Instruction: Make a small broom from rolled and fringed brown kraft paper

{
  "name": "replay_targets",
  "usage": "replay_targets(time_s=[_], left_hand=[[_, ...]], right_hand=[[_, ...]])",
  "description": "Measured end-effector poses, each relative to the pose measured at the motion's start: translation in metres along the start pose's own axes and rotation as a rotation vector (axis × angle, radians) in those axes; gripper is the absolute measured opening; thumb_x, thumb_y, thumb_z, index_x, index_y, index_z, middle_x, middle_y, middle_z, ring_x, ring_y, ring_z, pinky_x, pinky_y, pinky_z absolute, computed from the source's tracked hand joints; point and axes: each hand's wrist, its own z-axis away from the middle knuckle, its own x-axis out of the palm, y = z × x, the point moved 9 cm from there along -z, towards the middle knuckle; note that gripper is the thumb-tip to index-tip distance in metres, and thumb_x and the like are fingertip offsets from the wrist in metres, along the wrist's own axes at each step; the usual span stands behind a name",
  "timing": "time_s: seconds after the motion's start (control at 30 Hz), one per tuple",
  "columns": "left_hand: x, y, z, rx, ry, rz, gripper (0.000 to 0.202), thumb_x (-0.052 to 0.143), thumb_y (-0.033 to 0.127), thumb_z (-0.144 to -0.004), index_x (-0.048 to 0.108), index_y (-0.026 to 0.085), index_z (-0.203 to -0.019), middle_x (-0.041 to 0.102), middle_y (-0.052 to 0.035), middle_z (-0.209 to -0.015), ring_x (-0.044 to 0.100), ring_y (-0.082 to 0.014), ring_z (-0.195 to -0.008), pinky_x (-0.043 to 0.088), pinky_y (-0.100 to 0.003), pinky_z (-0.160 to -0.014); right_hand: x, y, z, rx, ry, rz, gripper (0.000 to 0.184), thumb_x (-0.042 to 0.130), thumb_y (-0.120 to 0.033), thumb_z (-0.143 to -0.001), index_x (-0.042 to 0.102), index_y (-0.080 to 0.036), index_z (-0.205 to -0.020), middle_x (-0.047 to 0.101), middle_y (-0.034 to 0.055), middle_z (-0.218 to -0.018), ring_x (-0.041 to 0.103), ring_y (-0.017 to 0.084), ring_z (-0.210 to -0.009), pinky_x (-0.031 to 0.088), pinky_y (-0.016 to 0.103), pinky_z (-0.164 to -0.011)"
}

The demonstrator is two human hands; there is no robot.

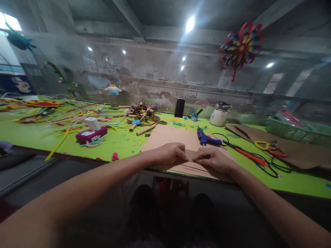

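Flat sheets of light brown paper (pixel 169 133) lie at the front edge of the green table, with layered edges showing towards me. My left hand (pixel 172 152) rests on the paper, its fingers curled and pinched together at a fold or strip. Just to the right, my right hand (pixel 212 158) pinches the same part, thumb and fingertips pressed together. A small gap separates the fingertips of both hands. What exactly lies between the fingers is partly hidden. Behind my right hand, a blue glue gun (pixel 207 137) lies on the paper.
Yellow-and-red-handled scissors (pixel 270 147) and a red-orange tool (pixel 249 155) with a black cable are on the right, before a green basket (pixel 294 131). Brown paper rolls (pixel 146 129), a purple box (pixel 91 135), a dark phone-like slab (pixel 179 107) and a white jug (pixel 219 115) stand around.
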Motion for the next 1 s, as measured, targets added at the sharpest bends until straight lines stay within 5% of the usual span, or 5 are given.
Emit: replay_targets(time_s=[0.6,0.83,1.0], left_hand=[[0.004,0.021,0.000,0.055,-0.093,-0.318,0.030,0.037,0.028,-0.089,0.065,0.021,-0.092,0.043,-0.0039,-0.070,0.039,-0.0151,-0.066,0.029,-0.025,-0.061],[0.006,0.018,0.002,0.077,-0.078,-0.319,0.029,0.040,0.029,-0.088,0.067,0.020,-0.095,0.045,-0.0062,-0.074,0.042,-0.0149,-0.067,0.032,-0.026,-0.063],[0.005,0.017,0.002,0.101,-0.021,-0.299,0.029,0.041,0.028,-0.088,0.067,0.020,-0.100,0.045,-0.0049,-0.071,0.041,-0.0135,-0.064,0.033,-0.024,-0.060]], right_hand=[[0.011,0.007,-0.019,0.024,-0.289,0.097,0.014,0.058,-0.021,-0.070,0.066,-0.013,-0.077,0.062,0.0015,-0.066,0.052,0.012,-0.061,0.038,0.023,-0.056],[0.010,0.001,-0.018,0.010,-0.266,0.125,0.013,0.058,-0.020,-0.070,0.068,-0.014,-0.075,0.064,0.0022,-0.069,0.054,0.014,-0.065,0.042,0.025,-0.062],[-0.001,-0.001,-0.005,0.003,-0.024,0.132,0.019,0.059,-0.033,-0.074,0.067,-0.016,-0.070,0.062,0.0028,-0.070,0.055,0.014,-0.067,0.043,0.024,-0.063]])
